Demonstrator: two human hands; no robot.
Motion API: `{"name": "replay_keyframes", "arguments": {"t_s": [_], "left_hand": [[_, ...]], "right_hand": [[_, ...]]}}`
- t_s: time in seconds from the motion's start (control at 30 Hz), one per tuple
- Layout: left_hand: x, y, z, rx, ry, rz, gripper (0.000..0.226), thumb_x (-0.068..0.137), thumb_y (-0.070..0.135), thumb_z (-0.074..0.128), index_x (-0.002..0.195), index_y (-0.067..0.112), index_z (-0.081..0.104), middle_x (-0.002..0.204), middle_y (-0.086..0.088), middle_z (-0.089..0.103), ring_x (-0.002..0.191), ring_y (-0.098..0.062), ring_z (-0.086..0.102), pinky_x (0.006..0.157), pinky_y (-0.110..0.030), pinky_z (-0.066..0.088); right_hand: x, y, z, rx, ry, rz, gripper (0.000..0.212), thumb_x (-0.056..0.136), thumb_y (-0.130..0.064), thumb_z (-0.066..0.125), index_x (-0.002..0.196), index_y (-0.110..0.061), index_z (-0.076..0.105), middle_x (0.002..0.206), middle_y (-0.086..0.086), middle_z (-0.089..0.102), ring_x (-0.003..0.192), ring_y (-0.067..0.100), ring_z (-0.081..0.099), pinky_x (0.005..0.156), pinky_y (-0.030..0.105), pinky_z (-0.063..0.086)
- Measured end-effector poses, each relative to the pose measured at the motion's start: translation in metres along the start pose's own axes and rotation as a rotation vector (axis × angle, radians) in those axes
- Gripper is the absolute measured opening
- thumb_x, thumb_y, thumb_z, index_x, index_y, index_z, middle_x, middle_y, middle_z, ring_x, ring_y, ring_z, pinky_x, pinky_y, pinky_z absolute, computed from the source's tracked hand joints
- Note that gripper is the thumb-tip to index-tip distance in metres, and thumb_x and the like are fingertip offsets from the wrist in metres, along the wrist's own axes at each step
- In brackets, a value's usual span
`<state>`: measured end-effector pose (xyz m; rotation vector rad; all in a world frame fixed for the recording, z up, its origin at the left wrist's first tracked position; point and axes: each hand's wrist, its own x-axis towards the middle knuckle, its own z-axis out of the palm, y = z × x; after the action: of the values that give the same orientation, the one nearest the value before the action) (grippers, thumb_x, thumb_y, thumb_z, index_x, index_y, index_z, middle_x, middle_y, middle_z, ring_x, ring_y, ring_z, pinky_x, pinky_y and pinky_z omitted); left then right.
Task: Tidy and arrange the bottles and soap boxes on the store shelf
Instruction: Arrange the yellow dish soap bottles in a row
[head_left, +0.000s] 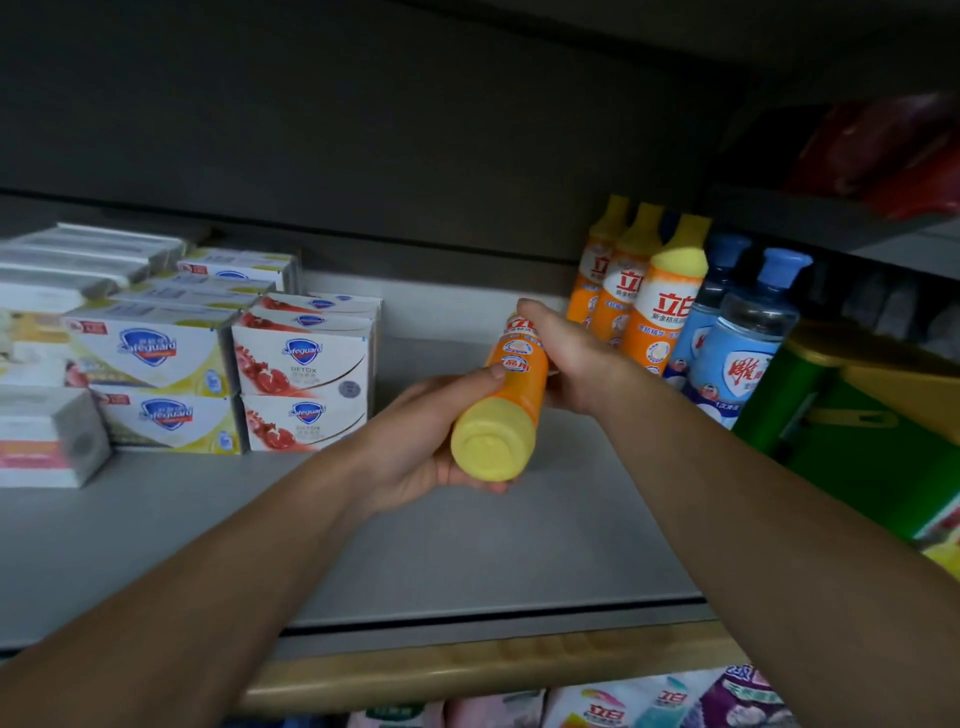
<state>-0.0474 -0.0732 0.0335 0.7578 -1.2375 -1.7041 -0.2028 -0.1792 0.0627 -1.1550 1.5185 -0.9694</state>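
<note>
In the head view, an orange plastic bottle with a yellow base (511, 395) is held tilted above the grey metal shelf (467, 551), its base towards the camera. The left hand (441, 431) grips its lower end with curled fingers, and the right hand (571, 358) is wrapped around its upper part. Three similar orange bottles (639, 291) stand upright just to the right beside blue-capped bottles (743, 332), and the stacked white soap boxes (228, 364) lie well apart on the left.
</note>
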Motion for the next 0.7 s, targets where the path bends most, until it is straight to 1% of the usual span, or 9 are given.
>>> {"name": "replay_keyframes", "arguments": {"t_s": [0.13, 0.23, 0.37, 0.4, 0.47, 0.53, 0.57, 0.63, 0.7], "left_hand": [[0.003, -0.003, -0.004, -0.016, 0.011, -0.003, 0.045, 0.069, 0.034, 0.068, 0.104, 0.007, 0.063, 0.091, -0.019, 0.072, 0.080, -0.031, 0.070, 0.060, -0.045, 0.060], [0.006, -0.003, -0.007, -0.110, -0.025, -0.055, 0.047, 0.074, 0.028, 0.061, 0.117, 0.008, 0.060, 0.118, -0.024, 0.066, 0.098, -0.034, 0.067, 0.078, -0.050, 0.057], [0.008, -0.002, -0.011, -0.258, -0.074, -0.043, 0.051, 0.079, 0.028, 0.058, 0.125, 0.006, 0.054, 0.114, -0.020, 0.067, 0.087, -0.039, 0.069, 0.074, -0.048, 0.059], [0.011, -0.004, -0.011, -0.188, -0.017, 0.013, 0.049, 0.079, 0.030, 0.061, 0.123, 0.010, 0.056, 0.111, -0.017, 0.068, 0.090, -0.039, 0.069, 0.078, -0.049, 0.059], [0.015, -0.009, -0.011, 0.218, 0.152, 0.186, 0.041, 0.078, 0.037, 0.070, 0.115, 0.026, 0.059, 0.111, -0.005, 0.070, 0.098, -0.025, 0.070, 0.085, -0.040, 0.057], [0.018, -0.015, -0.011, 0.615, 0.315, 0.337, 0.037, 0.080, 0.044, 0.072, 0.111, 0.036, 0.055, 0.108, 0.008, 0.067, 0.093, -0.002, 0.066, 0.079, -0.021, 0.054], [0.019, -0.017, -0.010, 0.683, 0.391, 0.384, 0.037, 0.083, 0.044, 0.071, 0.114, 0.037, 0.052, 0.105, 0.012, 0.065, 0.088, 0.004, 0.064, 0.071, -0.013, 0.051], [0.018, -0.021, -0.010, 0.625, 0.427, 0.422, 0.039, 0.090, 0.038, 0.065, 0.125, 0.034, 0.048, 0.103, 0.013, 0.064, 0.084, 0.006, 0.064, 0.062, -0.009, 0.050], [0.016, -0.019, -0.005, 0.282, 0.270, 0.362, 0.043, 0.090, 0.032, 0.062, 0.130, 0.029, 0.046, 0.103, 0.002, 0.066, 0.081, -0.015, 0.069, 0.055, -0.029, 0.056]], "right_hand": [[-0.001, 0.000, -0.004, 0.190, -0.095, 0.000, 0.059, 0.088, -0.066, 0.052, 0.118, -0.016, 0.061, 0.105, 0.015, 0.073, 0.091, 0.028, 0.073, 0.086, 0.051, 0.057], [-0.014, -0.010, -0.008, 0.476, -0.241, -0.027, 0.050, 0.095, -0.047, 0.053, 0.129, -0.010, 0.056, 0.125, 0.019, 0.064, 0.111, 0.032, 0.066, 0.094, 0.052, 0.052], [-0.031, -0.029, -0.010, 0.451, -0.181, -0.253, 0.031, 0.097, -0.027, 0.058, 0.123, -0.011, 0.054, 0.114, 0.013, 0.066, 0.095, 0.025, 0.069, 0.070, 0.041, 0.060], [-0.034, -0.035, -0.009, 0.415, -0.126, -0.314, 0.028, 0.095, -0.026, 0.062, 0.119, -0.015, 0.054, 0.111, 0.011, 0.067, 0.093, 0.024, 0.070, 0.070, 0.042, 0.061], [-0.041, -0.046, -0.006, 0.239, 0.061, -0.429, 0.031, 0.089, -0.030, 0.070, 0.112, -0.022, 0.050, 0.106, 0.003, 0.067, 0.090, 0.020, 0.070, 0.073, 0.041, 0.061], [-0.046, -0.053, 0.000, 0.045, 0.249, -0.535, 0.044, 0.082, -0.039, 0.075, 0.109, -0.029, 0.042, 0.101, -0.005, 0.061, 0.085, 0.011, 0.066, 0.068, 0.033, 0.058], [-0.048, -0.054, 0.004, -0.025, 0.297, -0.585, 0.047, 0.080, -0.044, 0.076, 0.109, -0.031, 0.041, 0.099, -0.008, 0.059, 0.082, 0.007, 0.063, 0.062, 0.026, 0.054], [-0.048, -0.053, 0.009, -0.116, 0.287, -0.628, 0.046, 0.081, -0.052, 0.072, 0.108, -0.029, 0.044, 0.094, -0.012, 0.058, 0.076, 0.002, 0.061, 0.049, 0.015, 0.046], [-0.049, -0.055, 0.011, -0.093, 0.188, -0.563, 0.039, 0.086, -0.057, 0.062, 0.106, -0.027, 0.049, 0.093, -0.008, 0.062, 0.076, 0.005, 0.065, 0.049, 0.015, 0.049]]}}
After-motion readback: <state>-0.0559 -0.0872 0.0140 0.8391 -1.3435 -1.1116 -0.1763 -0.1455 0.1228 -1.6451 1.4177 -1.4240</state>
